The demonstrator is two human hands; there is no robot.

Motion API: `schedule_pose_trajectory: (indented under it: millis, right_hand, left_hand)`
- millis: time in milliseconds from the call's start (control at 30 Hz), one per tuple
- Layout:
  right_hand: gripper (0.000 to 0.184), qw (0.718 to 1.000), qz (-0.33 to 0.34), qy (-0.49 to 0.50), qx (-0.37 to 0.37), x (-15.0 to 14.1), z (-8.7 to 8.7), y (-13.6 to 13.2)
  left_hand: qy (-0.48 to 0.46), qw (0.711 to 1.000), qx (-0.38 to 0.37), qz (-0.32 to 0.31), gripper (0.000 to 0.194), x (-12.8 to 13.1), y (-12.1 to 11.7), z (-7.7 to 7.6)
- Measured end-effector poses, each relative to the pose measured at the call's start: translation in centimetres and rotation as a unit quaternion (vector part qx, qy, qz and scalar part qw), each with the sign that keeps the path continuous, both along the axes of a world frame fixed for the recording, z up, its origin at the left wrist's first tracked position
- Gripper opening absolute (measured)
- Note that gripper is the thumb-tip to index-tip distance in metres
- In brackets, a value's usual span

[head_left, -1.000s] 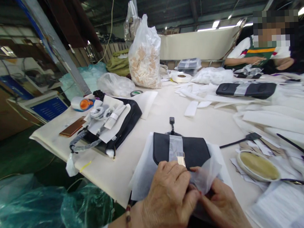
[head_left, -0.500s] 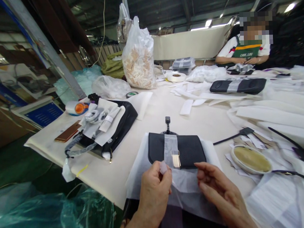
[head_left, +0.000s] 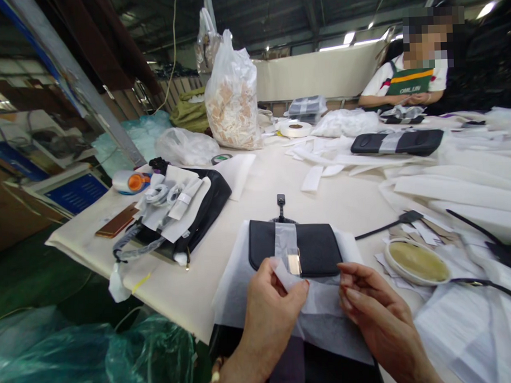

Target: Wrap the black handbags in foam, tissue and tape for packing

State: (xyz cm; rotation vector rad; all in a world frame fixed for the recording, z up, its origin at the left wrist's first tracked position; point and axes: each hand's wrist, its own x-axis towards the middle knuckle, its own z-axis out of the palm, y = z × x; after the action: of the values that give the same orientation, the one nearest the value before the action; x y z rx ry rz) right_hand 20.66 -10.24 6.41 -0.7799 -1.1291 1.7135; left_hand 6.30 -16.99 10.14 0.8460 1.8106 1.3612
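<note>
In front of me a black handbag flap [head_left: 318, 251] with a gold clasp [head_left: 294, 263] lies on white tissue paper [head_left: 234, 293]. A band of translucent wrap [head_left: 284, 241] crosses the flap and the clasp. My left hand [head_left: 272, 308] pinches a thin white strip [head_left: 287, 277] between thumb and fingers, just below the clasp. My right hand [head_left: 377, 310] is at the flap's lower right corner, thumb and fingertips drawn together. Whitish sheet material shows between the hands; whether the right fingertips hold its edge is unclear. Black bag material [head_left: 328, 365] shows under the tissue, near me.
To the left lies a black bag [head_left: 214, 196] with wrapped straps, beside a brown phone-like slab [head_left: 116, 220]. On the right are a round dish of yellowish stuff [head_left: 417, 261], black straps and white sheets [head_left: 460, 187]. A large scrap bag [head_left: 232, 97] stands behind. A co-worker [head_left: 411, 80] sits across the table.
My left hand has shifted right, and more of the white strip shows. My right fingers have come together from a looser, parted pose. The view has moved slightly.
</note>
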Motion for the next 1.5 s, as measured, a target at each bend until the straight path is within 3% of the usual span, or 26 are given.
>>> schedule_pose_trajectory:
  millis: [133,300,700,933,1000,1067,1133,1233,1400,1500]
  right_hand:
    - [0.027,1.0,0.01,0.0,0.002,0.0,0.0,-0.1]
    - [0.027,1.0,0.018,-0.013,0.019,0.2,-0.5,-0.2]
    - [0.029,0.998,0.017,-0.054,0.017,0.3,-0.9,-0.2]
    - [0.03,0.996,0.018,-0.087,0.023,0.5,-1.4,-0.1]
    - [0.029,0.994,0.023,-0.102,0.043,0.7,-1.6,0.0]
    - [0.026,0.986,0.04,-0.139,0.087,0.8,-1.6,0.1]
    - [0.022,0.961,0.065,-0.201,0.178,0.8,-1.5,0.3]
    - [0.021,0.883,0.095,-0.286,0.36,0.5,-0.9,0.6]
    - [0.036,0.764,0.138,-0.348,0.525,-1.4,-0.1,0.1]
    - [0.042,0.731,0.138,-0.35,0.569,-3.2,-0.4,-0.5]
  left_hand:
    - [0.11,0.992,-0.063,0.027,0.022,0.4,0.0,0.2]
    - [0.103,0.993,-0.049,0.032,0.04,-0.4,-1.1,-0.5]
    - [0.179,0.984,-0.007,0.015,0.017,-1.8,-2.0,-0.9]
    - [0.15,0.986,-0.074,0.015,0.013,-2.8,-3.0,-1.0]
    - [0.234,0.97,-0.069,0.018,0.018,-3.1,-3.3,-1.3]
    - [0.377,0.924,-0.049,0.026,0.021,-3.2,-3.5,-1.7]
    - [0.506,0.861,-0.039,0.031,0.025,-3.2,-3.5,-2.2]
    - [0.601,0.798,-0.028,0.032,0.028,-2.9,-3.3,-2.6]
    - [0.622,0.782,-0.024,0.031,0.029,-2.8,-3.3,-2.9]
    - [0.613,0.788,-0.039,0.027,0.03,-2.7,-3.2,-2.9]
